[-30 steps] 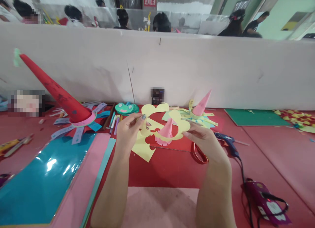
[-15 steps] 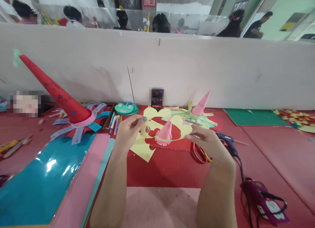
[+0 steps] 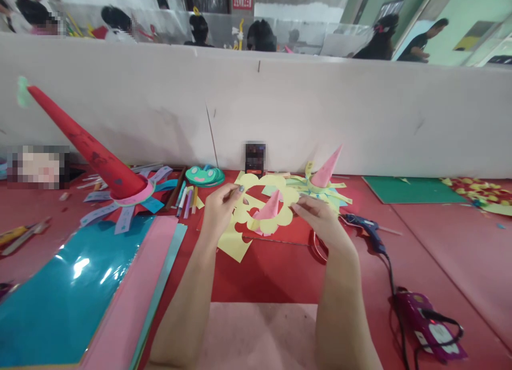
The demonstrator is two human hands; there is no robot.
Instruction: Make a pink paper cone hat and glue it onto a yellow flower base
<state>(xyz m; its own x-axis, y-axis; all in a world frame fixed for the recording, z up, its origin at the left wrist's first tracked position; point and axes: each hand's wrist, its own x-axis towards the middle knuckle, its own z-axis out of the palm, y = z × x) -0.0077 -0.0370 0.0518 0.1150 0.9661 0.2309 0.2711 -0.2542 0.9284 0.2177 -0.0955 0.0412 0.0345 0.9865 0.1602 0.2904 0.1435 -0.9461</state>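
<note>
A yellow scalloped paper ring [image 3: 285,215] is held flat between my two hands. My left hand [image 3: 224,202] pinches its left edge, and my right hand [image 3: 314,210] grips its right edge. Through the ring's opening rises a small pink paper cone [image 3: 270,206], whose fringed base shows partly below the ring. Under them lie a yellow paper sheet [image 3: 236,244] and a red sheet [image 3: 288,235]. Red-handled scissors [image 3: 318,248] are partly hidden behind my right hand.
A tall red cone [image 3: 94,151] with blue strips stands left, above blue sheets [image 3: 80,284]. Markers [image 3: 186,202], green frog shapes [image 3: 205,175] and a phone [image 3: 255,158] lie or lean behind. Another pink cone [image 3: 328,167], a glue gun [image 3: 370,231] and a purple device [image 3: 432,324] are right.
The yellow ring has closed into a fuller loop and come down around the pink cone. My hands have moved closer together.
</note>
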